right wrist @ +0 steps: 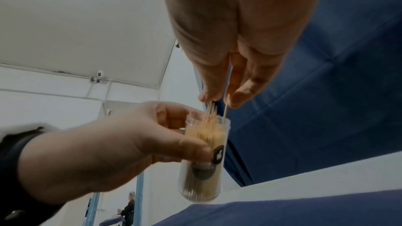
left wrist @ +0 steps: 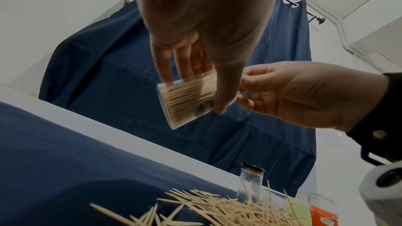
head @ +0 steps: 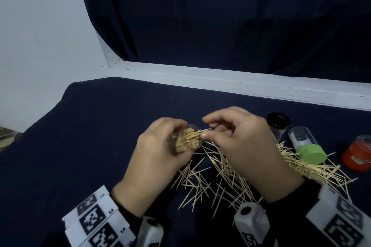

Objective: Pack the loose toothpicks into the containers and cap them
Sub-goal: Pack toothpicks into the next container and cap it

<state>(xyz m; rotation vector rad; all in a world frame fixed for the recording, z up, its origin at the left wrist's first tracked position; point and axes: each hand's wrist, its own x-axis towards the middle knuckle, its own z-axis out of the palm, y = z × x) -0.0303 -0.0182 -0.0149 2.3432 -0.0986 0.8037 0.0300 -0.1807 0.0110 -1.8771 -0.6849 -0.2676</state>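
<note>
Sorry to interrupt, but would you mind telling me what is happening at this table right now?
A person is packing toothpicks. The left hand grips a clear container, already nearly full, while the right hand feeds a few toothpicks into its mouth. Many loose toothpicks still lie on the dark cloth, beside other containers.

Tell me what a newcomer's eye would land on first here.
The two hands at centre: the left hand grips a clear tube packed with toothpicks, tilted toward the right hand, which pinches a few sticks at its mouth. Next, the loose toothpicks strewn on the dark cloth below, with three more containers at the right.
</note>
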